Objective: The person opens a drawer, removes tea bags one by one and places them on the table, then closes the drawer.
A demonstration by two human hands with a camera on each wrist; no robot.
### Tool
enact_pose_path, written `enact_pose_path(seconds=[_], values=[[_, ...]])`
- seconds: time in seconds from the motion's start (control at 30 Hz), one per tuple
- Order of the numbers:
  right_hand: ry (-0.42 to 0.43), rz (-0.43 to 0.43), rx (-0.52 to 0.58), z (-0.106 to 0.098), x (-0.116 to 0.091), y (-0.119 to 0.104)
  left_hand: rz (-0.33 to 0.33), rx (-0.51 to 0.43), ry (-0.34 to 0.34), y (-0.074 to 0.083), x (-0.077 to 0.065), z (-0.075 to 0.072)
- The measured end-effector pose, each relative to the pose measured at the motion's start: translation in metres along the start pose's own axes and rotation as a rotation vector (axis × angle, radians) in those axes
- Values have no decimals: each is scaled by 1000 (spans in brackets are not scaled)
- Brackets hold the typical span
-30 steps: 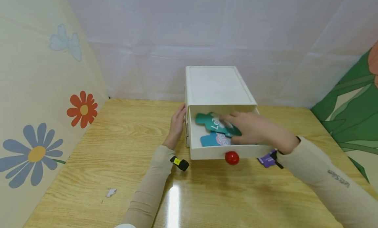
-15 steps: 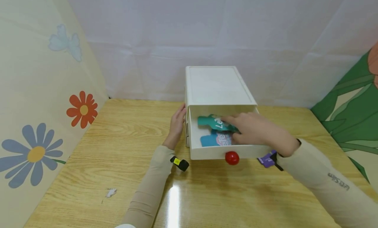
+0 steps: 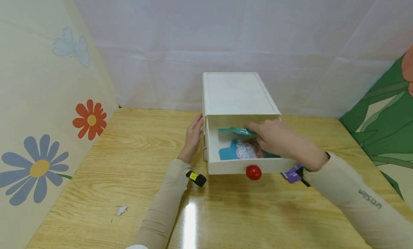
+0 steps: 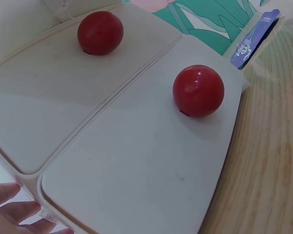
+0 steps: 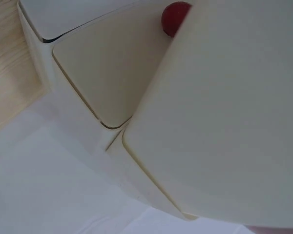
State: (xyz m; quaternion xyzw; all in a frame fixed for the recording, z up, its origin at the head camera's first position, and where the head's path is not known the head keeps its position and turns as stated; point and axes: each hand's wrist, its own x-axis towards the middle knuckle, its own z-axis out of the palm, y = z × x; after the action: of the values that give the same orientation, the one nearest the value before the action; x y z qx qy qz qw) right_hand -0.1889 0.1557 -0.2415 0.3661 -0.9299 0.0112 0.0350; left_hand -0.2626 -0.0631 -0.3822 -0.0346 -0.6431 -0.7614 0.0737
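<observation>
A white drawer cabinet (image 3: 240,93) stands on the table with its top drawer (image 3: 226,167) pulled out, a red ball knob (image 3: 253,172) on its front. Inside the drawer, my right hand (image 3: 275,138) pinches a teal-green packet (image 3: 237,131), which is tilted so it shows nearly edge-on. Below it lies a blue and pink packet (image 3: 229,153), partly covered by the hand. My left hand (image 3: 193,138) rests its fingers against the cabinet's left side. In the left wrist view those fingers (image 4: 22,210) touch the side near the lower drawers. The right wrist view does not show what the right hand holds.
Two lower drawers with red knobs (image 4: 199,91) are closed under the top one. A purple packet (image 3: 292,173) lies on the table at the cabinet's right, partly behind the right wrist. White cloth hangs behind; flower-printed panels stand at both sides.
The right hand has taken hold of the teal-green packet and tipped it from flat to nearly edge-on, uncovering more of the blue packet. The left hand stays where it was.
</observation>
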Motion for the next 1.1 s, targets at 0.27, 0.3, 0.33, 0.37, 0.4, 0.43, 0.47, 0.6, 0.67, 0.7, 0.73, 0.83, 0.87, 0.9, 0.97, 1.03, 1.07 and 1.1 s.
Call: enact_pose_path(seconds=[0.27,0.3,0.33,0.37,0.4,0.43,0.47,0.6,0.67,0.7,0.73,0.83,0.87,0.9,0.97,1.03,1.07,1.1], values=[[35,-16,-31,1,0,-1,-1,-4,-1,-1,0,1],[48,-25,-40,1,0,-2,-2,-6,0,-1,0,1],[59,-32,-45,1,0,-2,-2,-5,0,-1,0,1],[73,-40,-54,1,-1,-1,-3,-4,2,-1,0,1],[89,-47,-63,1,-1,-1,-6,-1,4,-1,0,1],[104,-51,-71,2,-1,-1,-6,0,4,-1,0,1],[117,-52,-77,2,-2,-1,-6,3,6,-1,0,1],[210,-78,-87,1,-4,-1,-6,8,7,-1,0,1],[278,-100,-87,0,-6,-1,-1,9,7,-1,0,1],[322,-118,-86,0,-6,-1,0,10,6,-1,0,1],[361,-132,-84,-1,-7,-1,1,9,6,-1,0,1],[483,-189,-90,-2,-10,-1,7,8,5,0,-1,1],[516,-207,-90,-2,-11,-1,5,9,6,0,-1,1],[539,-218,-94,-3,-13,-1,6,8,7,0,-1,1],[578,-241,-100,-5,-16,-1,7,8,6,0,-1,1],[598,-255,-95,-7,-19,0,8,3,9,0,-1,1],[607,-260,-97,-8,-20,0,6,3,11,0,-1,1],[614,-267,-101,-9,-22,0,7,-3,10,0,-1,0]])
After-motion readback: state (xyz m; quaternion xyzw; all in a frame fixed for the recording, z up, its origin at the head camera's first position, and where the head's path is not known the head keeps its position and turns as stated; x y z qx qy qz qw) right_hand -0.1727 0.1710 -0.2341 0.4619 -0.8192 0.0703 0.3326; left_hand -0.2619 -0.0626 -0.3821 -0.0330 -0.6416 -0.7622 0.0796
